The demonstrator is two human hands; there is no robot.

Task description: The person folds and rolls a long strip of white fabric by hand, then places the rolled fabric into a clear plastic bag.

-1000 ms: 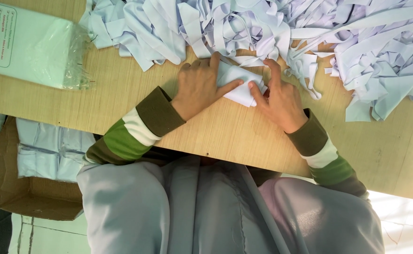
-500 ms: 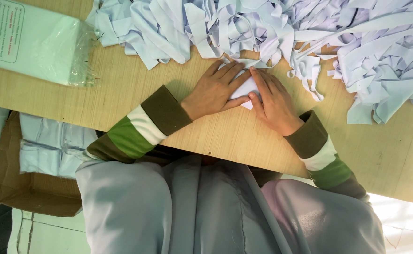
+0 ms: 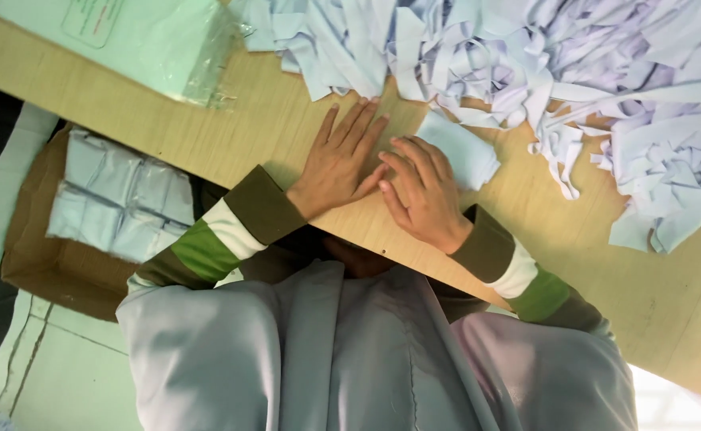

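A small folded white cloth (image 3: 464,152) lies on the wooden table (image 3: 231,132) just right of our hands. Our right hand (image 3: 422,191) rests beside it, fingers loosely curled, gripping nothing; our left hand (image 3: 341,160) lies flat and open on the wood — the two touch. Beyond, a heap of white fabric strips (image 3: 542,64) spreads right. Far left sits a clear plastic packet (image 3: 151,44) with a pale label; below the table edge, a cardboard box (image 3: 47,263) holds wrapped bundles (image 3: 119,195) — tiled floor underneath
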